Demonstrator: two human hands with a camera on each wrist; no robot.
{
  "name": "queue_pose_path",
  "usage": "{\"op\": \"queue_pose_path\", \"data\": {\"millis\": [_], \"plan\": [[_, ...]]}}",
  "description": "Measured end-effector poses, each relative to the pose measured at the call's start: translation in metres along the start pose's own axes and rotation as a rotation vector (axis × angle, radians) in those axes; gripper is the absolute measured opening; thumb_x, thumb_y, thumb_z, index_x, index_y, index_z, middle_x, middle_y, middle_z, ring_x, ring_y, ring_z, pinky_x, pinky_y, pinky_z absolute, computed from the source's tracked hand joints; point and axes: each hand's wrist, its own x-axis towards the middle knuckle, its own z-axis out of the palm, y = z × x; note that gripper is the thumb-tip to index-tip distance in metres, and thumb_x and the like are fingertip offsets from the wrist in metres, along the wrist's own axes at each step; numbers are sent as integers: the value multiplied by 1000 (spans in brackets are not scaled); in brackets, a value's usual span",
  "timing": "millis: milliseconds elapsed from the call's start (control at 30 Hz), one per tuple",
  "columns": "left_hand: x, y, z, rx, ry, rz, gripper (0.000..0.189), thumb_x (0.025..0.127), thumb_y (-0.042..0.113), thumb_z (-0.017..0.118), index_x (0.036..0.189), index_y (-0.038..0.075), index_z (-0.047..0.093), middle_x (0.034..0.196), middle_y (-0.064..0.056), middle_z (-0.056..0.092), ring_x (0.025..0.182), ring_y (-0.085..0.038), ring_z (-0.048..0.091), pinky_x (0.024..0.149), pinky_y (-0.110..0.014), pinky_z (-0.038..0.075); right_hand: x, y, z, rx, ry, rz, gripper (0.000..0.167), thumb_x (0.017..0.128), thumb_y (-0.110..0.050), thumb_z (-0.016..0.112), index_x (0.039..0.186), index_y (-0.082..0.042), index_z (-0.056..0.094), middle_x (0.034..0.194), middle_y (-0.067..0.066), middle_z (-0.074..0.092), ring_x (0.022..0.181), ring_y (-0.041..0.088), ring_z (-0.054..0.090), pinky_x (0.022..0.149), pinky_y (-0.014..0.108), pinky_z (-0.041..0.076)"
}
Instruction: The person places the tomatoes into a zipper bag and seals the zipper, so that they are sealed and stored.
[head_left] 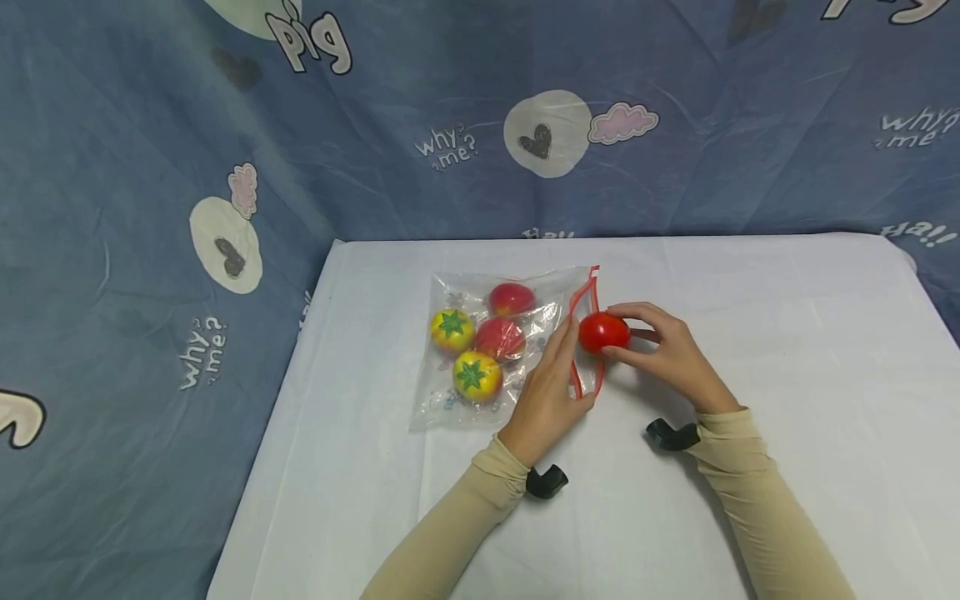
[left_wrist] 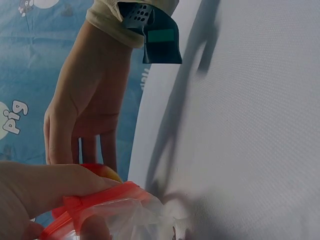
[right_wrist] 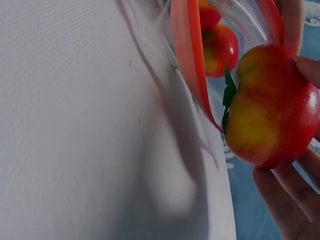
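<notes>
A clear zip bag [head_left: 435, 412] with a red-edged mouth [head_left: 577, 382] lies on the white table, its opening facing right. Several red-and-yellow tomatoes with green leafy tops, such as this one [head_left: 477, 377], are inside it. My left hand [head_left: 546, 410] pinches the bag's red edge, its thumb showing over the strip in the left wrist view. Just at the opening, my right hand [head_left: 672, 358] holds another tomato [right_wrist: 272, 110] between thumb and fingers. That tomato's leafy top [right_wrist: 229, 97] points toward the bag, and the mouth gapes beside it in the right wrist view.
The white-covered table [head_left: 810, 375] extends to both sides of the bag. A blue printed cloth [head_left: 450, 83] hangs behind the table and along its left. A dark camera mount [head_left: 671, 435] sits at the right wrist, with another [head_left: 547, 482] at the left.
</notes>
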Motion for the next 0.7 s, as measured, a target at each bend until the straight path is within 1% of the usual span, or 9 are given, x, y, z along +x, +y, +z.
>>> {"op": "queue_pose_path", "data": {"millis": [100, 200, 300, 467, 700], "plan": [[0, -1, 0, -1, 3, 9, 109, 85, 9, 83, 168, 21, 13, 173, 1, 19, 141, -25, 53, 109, -37, 52, 2, -1, 3, -12, -13, -1, 54, 82, -8, 87, 132, -11, 68, 133, 8, 68, 120, 5, 59, 95, 14, 54], [0, -1, -1, 9, 8, 23, 108, 85, 9, 83, 168, 19, 14, 173, -1, 21, 138, -26, 56, 109, -38, 52, 4, 0, 7, -20, -24, -11, 54, 82, -9, 87, 132, -11, 68, 133, 9, 68, 121, 14, 61, 97, 24, 58], [0, -1, -1, 18, 14, 34, 107, 85, 9, 82, 167, 18, 15, 172, -2, 23, 136, -27, 58, 109, -38, 52, 6, 1, 10, -19, -32, -32, 55, 81, -8, 87, 132, -9, 68, 132, 11, 69, 121, 22, 62, 97, 34, 58], [0, -1, -1, 19, 19, 38, 107, 85, 10, 83, 167, 19, 15, 172, -1, 22, 136, -27, 58, 110, -39, 52, 8, 3, 16, -16, -50, -64, 55, 81, -5, 87, 132, -6, 67, 131, 13, 69, 120, 27, 63, 97, 43, 58], [0, -2, 0, 17, 23, 33, 107, 86, 12, 83, 167, 20, 15, 172, 0, 22, 131, -28, 62, 108, -39, 53, 9, 3, 22, -51, -108, -43, 57, 81, -8, 88, 133, -5, 66, 131, 13, 68, 122, 28, 63, 100, 47, 56]]}}
